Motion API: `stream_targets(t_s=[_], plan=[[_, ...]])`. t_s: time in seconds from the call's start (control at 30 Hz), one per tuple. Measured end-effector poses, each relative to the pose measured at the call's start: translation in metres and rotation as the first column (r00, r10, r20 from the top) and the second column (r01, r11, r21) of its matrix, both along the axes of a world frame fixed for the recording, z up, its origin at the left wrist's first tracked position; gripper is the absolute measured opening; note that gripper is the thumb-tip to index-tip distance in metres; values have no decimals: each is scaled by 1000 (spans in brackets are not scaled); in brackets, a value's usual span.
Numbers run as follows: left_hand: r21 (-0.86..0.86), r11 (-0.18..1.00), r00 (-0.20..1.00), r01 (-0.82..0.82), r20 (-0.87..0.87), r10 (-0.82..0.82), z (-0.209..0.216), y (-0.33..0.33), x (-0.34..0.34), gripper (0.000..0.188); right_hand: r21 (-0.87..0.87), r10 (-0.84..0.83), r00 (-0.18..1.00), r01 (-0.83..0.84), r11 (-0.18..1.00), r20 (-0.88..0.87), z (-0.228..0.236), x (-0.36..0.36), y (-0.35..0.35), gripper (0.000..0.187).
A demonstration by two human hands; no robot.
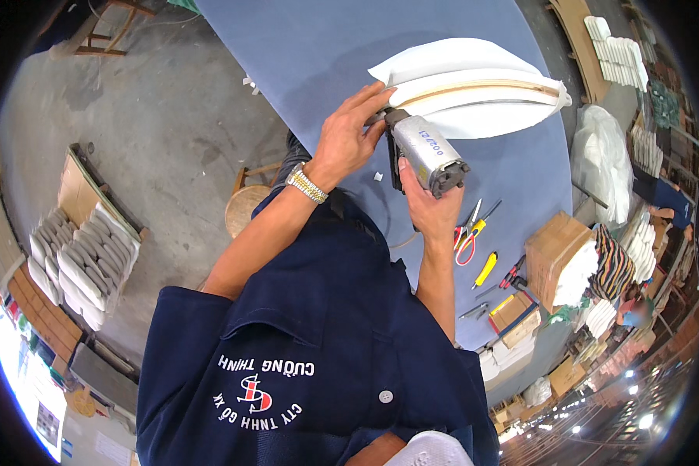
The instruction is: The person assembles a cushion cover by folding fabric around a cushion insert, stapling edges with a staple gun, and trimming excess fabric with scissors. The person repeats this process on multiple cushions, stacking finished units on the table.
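Note:
A white fabric-covered cushion piece (474, 118) lies on the blue-grey table, with a bare wooden strip (474, 87) showing lengthwise between its white folds. At its left end my left hand (349, 133) pinches the white fabric with fingertips and thumb; part of the grip is hidden behind the tool. My right hand (431, 206) is closed around the handle of a silver and black staple gun (427, 151). The staple gun's nose is close to my left fingers at that same end, but I cannot tell whether it touches the cushion piece.
Right of my right hand lie red-handled scissors (465, 245), a yellow-handled tool (478, 231), a yellow cutter (486, 270) and red-handled pliers (512, 273). A cardboard box (555, 252) stands beyond them. A wooden stool (248, 211) is left of the table, near stacked white pads (85, 260).

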State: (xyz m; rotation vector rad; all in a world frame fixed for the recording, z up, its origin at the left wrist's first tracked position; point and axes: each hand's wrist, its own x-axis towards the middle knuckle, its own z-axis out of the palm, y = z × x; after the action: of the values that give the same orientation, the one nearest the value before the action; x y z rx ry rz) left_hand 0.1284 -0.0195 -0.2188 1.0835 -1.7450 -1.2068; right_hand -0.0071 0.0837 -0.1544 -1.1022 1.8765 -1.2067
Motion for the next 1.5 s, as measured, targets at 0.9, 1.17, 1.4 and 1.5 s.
stream_targets(t_s=[0.9,1.17,1.4,1.5], plan=[[-41,995,995,88,51,-86,11,-10,10,57,107,129,992,-127,986,-15,10,-10,-6,29],[-35,989,987,145,72,-142,12,-11,14,61,40,261,956,-258,965,-137,-5,-17,-7,37],[-47,998,999,-41,18,42,1,-2,11,57,78,236,971,-232,970,-47,-6,-15,-11,39],[-150,989,994,8,111,9,4,-7,16,55,50,241,968,-237,970,-77,-9,-16,-10,41]])
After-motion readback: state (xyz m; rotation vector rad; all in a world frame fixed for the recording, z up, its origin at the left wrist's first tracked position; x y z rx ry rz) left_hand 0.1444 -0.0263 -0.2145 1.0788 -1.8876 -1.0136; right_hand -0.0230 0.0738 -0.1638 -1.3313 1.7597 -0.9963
